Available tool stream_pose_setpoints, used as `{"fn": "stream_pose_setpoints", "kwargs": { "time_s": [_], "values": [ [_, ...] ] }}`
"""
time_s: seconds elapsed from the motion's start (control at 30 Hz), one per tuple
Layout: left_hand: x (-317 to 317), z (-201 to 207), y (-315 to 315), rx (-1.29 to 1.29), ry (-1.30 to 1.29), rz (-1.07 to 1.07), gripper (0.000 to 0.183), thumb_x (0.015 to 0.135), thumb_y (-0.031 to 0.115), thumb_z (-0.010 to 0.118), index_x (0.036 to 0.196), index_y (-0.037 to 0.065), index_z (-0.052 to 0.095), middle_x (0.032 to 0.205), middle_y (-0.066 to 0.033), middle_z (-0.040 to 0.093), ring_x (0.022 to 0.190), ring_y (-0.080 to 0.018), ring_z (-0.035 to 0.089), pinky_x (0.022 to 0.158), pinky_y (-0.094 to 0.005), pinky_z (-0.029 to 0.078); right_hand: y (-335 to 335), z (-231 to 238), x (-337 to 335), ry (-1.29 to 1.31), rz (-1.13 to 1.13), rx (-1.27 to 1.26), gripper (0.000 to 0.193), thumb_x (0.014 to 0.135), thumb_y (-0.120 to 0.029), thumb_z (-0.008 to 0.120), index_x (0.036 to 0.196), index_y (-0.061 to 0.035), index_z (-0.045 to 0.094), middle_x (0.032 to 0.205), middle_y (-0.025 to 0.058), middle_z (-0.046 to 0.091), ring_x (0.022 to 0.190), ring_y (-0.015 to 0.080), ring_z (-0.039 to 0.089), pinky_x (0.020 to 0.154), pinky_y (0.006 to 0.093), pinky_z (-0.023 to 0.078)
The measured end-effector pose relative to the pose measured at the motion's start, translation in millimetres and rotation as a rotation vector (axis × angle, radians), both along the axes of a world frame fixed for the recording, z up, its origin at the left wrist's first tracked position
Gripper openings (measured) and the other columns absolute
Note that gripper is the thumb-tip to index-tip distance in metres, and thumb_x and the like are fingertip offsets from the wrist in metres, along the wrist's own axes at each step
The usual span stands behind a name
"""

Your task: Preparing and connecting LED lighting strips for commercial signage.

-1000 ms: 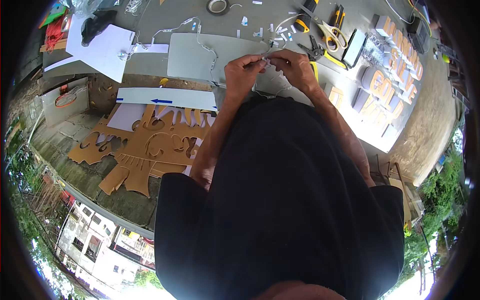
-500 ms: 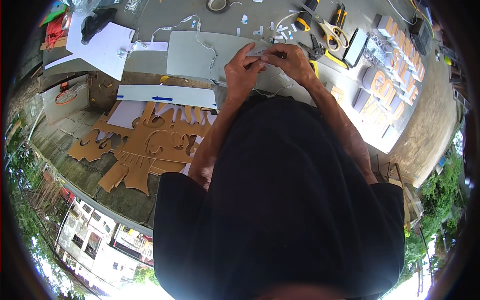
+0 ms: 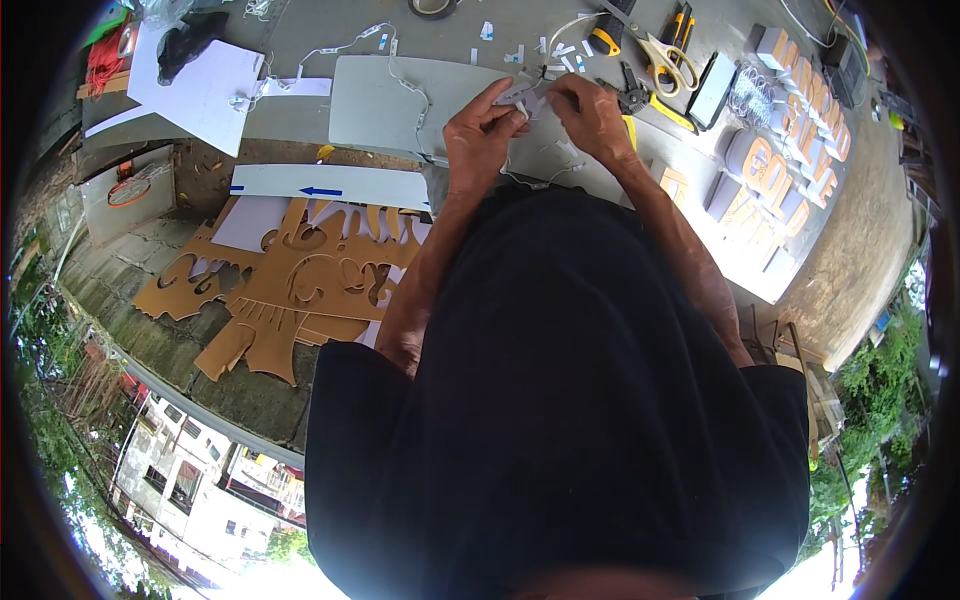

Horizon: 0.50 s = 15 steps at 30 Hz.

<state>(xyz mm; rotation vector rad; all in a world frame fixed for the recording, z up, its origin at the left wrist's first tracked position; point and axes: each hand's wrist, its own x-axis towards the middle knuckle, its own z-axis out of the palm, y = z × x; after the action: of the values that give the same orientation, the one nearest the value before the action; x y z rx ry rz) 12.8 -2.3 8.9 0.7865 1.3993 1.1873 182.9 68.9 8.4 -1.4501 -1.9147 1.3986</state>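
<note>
My left hand [image 3: 482, 133] is closed in a pinch on a small white LED module [image 3: 520, 100] with thin wire, above a pale flat panel [image 3: 370, 105]. Just to its right, my right hand [image 3: 592, 120] has its thumb and fingers pressed together; whatever they hold is too small to make out. A wired string of small white LED modules [image 3: 422, 118] runs along the panel and across the table to the left. Small white and blue paper bits [image 3: 487, 31] lie scattered beyond my hands.
Scissors [image 3: 668, 62], a yellow-handled cutter [image 3: 680, 25], wire strippers [image 3: 632, 92] and a phone [image 3: 713, 92] lie to the right. Raised cut-out letters [image 3: 770, 165] stand farther right. A tape roll [image 3: 433, 6] sits at the far edge. Brown cut-out sheets [image 3: 300, 280] lie lower left.
My right hand has drawn apart from the left, moving a little right, so the small module in my left fingers shows more. My left hand has shifted only slightly.
</note>
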Motion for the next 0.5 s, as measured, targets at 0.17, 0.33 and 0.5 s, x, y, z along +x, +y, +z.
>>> {"fn": "stream_pose_setpoints", "kwargs": {
  "time_s": [0.17,0.33,0.5],
  "values": [
    [-3.4,-7.0,-1.1,0.007,-0.026,0.007,0.035,0.089,0.001,0.070,0.124,0.001,0.067,0.093,-0.0103,0.074,0.075,-0.0133,0.070,0.069,-0.0255,0.057,7.6,3.2,22.0,-0.296,-0.097,0.600,0.027,0.086,0.003,0.056,0.110,-0.0058,0.066,0.096,0.0151,0.066,0.077,0.0392,0.066,0.074,0.0465,0.055],
    [-1.3,6.2,5.2,-0.037,0.028,0.029,0.027,0.088,0.005,0.072,0.115,-0.001,0.070,0.090,-0.0106,0.075,0.071,-0.0129,0.070,0.064,-0.0236,0.055,0.5,29.8,11.5,0.008,0.017,0.281,0.024,0.084,-0.004,0.069,0.107,-0.0052,0.067,0.093,0.0107,0.070,0.077,0.0266,0.070,0.072,0.0384,0.056],
    [0.9,10.1,12.9,-0.102,0.023,0.042,0.023,0.087,0.005,0.073,0.108,-0.002,0.072,0.085,-0.0106,0.075,0.065,-0.0122,0.069,0.060,-0.0229,0.054,-14.1,13.0,-4.1,0.001,0.027,0.208,0.024,0.083,-0.013,0.076,0.104,-0.0035,0.066,0.090,0.0112,0.073,0.076,0.0238,0.072,0.070,0.0352,0.057]
  ]
}}
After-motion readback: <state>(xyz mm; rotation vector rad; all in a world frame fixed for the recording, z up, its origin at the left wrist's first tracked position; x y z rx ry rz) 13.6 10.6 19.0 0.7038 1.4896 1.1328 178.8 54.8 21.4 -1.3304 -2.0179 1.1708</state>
